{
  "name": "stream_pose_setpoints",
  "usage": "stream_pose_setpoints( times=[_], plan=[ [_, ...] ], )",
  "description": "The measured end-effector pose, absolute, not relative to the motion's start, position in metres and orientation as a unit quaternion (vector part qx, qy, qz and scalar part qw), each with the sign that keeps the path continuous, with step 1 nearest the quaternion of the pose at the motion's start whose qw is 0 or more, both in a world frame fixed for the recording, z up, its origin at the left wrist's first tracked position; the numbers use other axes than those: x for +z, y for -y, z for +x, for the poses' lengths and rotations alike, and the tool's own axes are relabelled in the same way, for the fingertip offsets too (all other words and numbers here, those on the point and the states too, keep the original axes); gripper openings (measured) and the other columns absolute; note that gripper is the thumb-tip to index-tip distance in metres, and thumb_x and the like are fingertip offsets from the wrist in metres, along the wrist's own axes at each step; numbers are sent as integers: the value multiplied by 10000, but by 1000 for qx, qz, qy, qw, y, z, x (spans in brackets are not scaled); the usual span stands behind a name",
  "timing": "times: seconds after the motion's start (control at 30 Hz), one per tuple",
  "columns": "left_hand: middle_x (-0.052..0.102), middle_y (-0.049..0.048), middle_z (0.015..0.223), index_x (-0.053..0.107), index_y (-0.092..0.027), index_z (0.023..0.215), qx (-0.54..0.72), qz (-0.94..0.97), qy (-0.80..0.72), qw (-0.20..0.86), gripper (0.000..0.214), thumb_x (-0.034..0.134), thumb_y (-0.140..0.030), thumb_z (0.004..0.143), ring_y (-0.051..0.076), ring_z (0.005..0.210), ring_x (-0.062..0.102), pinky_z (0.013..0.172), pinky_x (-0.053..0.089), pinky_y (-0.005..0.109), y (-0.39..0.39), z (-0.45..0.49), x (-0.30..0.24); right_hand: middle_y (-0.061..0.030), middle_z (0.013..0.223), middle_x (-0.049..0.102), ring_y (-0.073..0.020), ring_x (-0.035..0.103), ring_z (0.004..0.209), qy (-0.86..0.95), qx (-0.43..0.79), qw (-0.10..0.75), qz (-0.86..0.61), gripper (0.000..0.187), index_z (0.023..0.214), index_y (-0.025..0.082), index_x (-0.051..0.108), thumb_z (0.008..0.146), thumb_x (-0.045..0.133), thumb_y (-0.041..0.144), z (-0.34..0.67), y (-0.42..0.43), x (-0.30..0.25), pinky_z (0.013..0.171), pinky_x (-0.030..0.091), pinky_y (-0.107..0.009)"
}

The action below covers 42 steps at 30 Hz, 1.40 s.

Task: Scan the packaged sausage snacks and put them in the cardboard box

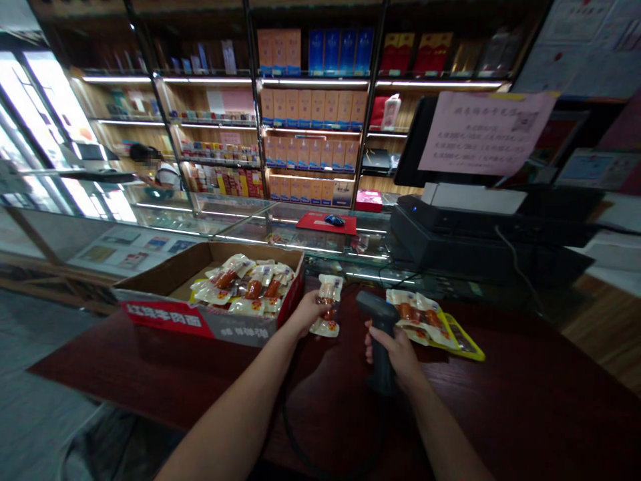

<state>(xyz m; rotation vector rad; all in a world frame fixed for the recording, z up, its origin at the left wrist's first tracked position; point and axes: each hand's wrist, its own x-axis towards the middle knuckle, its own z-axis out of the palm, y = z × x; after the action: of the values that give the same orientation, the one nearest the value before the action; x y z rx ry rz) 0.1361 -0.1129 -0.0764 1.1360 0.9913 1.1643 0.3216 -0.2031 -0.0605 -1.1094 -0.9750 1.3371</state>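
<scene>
Bare forearms [240, 401] are lying nearest the head camera, one slanting in from seven o'clock, the other from five. Between them a dark cable [286, 421] is looping over the table [515, 407]; either arm could be snagging it on a sideways move, and a tug could be twisting the scanner [381, 315] in its grip.

Toward six o'clock from the view's middle, the left hand [306, 314] is pinching a sealed packet [331, 308] between thumb and fingers. Those fingers are covering part of the wrapper, and the slick plastic could be slipping from so narrow a hold. Whether the packet is touching the table, I cannot tell.

At three o'clock from the packet, and apart from it, the right hand [395, 349] is wrapping the scanner's handle, the head pointing toward ten. At one o'clock from that hand, similar packets [418, 315] are overlapping a yellow-edged package [465, 339], so near that a careless swing could be scattering them.

At nine o'clock from the left hand, an open cardboard box [170, 319] is holding a loose heap [253, 284] of more packets; a low backward reach could be bumping its wall.
</scene>
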Motion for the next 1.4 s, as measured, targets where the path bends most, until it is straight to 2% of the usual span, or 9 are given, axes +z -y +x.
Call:
stream_pose_setpoints(
  times=[0.17, 0.4, 0.63, 1.0, 1.2, 1.4],
  plan=[
    [592, -8, 601, 576, -109, 754, 479, 500, -430, 580, 278, 655, -75, 490, 115, 541, 555, 555, 424, 231, 108, 132, -91, 30, 524, 585, -125, 547, 391, 416, 568, 540, -461, 391, 832, 149, 563, 579, 725, 398, 320, 205, -58, 376, 462, -242],
    [611, 3, 630, 592, -102, 778, 476, 506, -420, 585, 274, 648, -83, 511, 116, 557, 564, 581, 431, 239, 106, 132, -98, 32, 532, 583, -118, 544, 396, 424, 567, 538, -458, 357, 830, 152, 552, 615, 703, 394, 320, 204, -61, 383, 466, -237],
    [584, -7, 584, 560, -105, 722, 464, 520, -446, 562, 233, 674, -143, 523, 120, 532, 558, 527, 415, 230, 108, 132, -98, 32, 552, 584, -114, 548, 411, 437, 569, 529, -454, 316, 809, 155, 546, 648, 680, 392, 322, 203, -64, 390, 470, -232],
    [578, -38, 585, 495, -140, 735, 517, 443, -404, 611, 425, 790, -171, 430, 101, 508, 558, 539, 434, 224, 113, 139, -93, 38, 519, 577, -116, 543, 387, 414, 568, 541, -462, 316, 824, 151, 563, 626, 682, 366, 321, 203, -59, 376, 459, -229],
    [604, 7, 594, 512, -133, 755, 481, 400, -412, 662, 337, 750, -167, 519, 147, 499, 585, 526, 478, 291, 115, 165, -82, 34, 525, 587, -115, 550, 398, 401, 545, 552, -487, 262, 792, 155, 574, 642, 669, 347, 342, 211, -41, 372, 465, -225],
    [622, 34, 612, 542, -114, 741, 459, 415, -377, 689, 294, 743, -137, 528, 161, 531, 603, 560, 493, 303, 107, 229, -68, 23, 500, 594, -120, 552, 382, 368, 496, 581, -529, 262, 712, 156, 576, 589, 703, 349, 396, 226, -27, 368, 469, -231]
  ],
)
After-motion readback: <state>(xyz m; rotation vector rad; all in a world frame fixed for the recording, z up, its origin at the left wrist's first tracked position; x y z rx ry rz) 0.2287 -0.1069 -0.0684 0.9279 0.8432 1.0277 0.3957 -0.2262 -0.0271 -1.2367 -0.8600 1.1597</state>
